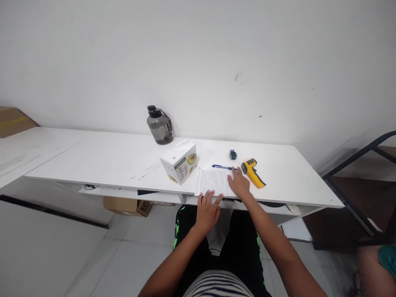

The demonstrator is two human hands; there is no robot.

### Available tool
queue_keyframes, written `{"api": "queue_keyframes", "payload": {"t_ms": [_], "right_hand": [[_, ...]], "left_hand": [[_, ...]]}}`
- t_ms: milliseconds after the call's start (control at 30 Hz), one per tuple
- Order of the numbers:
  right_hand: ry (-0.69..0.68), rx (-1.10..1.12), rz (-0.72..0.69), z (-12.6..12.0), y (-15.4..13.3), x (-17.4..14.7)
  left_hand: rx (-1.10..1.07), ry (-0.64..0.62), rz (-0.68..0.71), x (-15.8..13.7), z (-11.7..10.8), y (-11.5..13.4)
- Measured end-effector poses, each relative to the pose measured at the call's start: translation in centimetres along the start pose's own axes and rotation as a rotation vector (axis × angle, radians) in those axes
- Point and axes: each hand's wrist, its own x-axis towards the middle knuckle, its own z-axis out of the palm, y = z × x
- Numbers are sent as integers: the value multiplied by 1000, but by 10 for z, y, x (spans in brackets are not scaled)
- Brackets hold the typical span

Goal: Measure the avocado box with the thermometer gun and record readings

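Taking the written sheet as the middle of the clock face, the long white counter spreads from 9 to 3, against a white wall at 12. Dark-framed furniture stands off its end at 3. A cardboard carton sits between 9 and 10, well apart, and a smaller brown box shows below the counter between 8 and 9. The smoky bottle with a black cap stands upright between 10 and 11. Nearer, at 10, is the white carton with avocado pictures, its lettering upside down, just beside the sheet.

The sheet, filled with lines of writing, lies flat at the counter's front edge. The left hand is at 6, grasping nothing, fingers spread on the sheet's near edge. The right hand is at 3, released, palm down, its fingertips over the right end of the pen. The yellow-and-black infrared thermometer lies just beyond it, also at 3. The blue pen lies near 1, along the sheet's far edge; farther out at 1 is a small dark device.
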Motion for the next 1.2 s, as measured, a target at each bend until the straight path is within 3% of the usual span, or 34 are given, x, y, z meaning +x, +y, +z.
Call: {"api": "queue_keyframes", "payload": {"t_ms": [100, 267, 500, 600, 667, 767, 933, 1067, 1133, 1200], "right_hand": [[-34, 2, 30, -2, -3, 6], [38, 61, 49, 0, -3, 1], [302, 471, -76, -10, 17, -15], [434, 414, -44, -28, 37, -16], [396, 239, 68, -37, 49, -12], [199, 8, 182, -42, 60, -4], [17, 77, 201, -30, 65, 8], [17, 131, 243, -26, 68, 9], [27, 170, 246, -28, 69, 8], [26, 254, 246, -31, 73, 8]], "left_hand": [[2, -3, 2, 0, -2, 0], [4, -12, 4, 1, -3, -1], [9, -5, 9, 1, -7, -1], [10, -7, 32, 6, -11, -1], [6, -11, 44, 12, -12, -2], [-12, -1, 61, 20, -13, -4], [-62, 126, 102, 29, -19, -12], [-67, 489, -83, 41, -38, -34], [-93, 647, -277, 51, -49, -54], [-205, 689, -519, 61, -59, -77]]}}
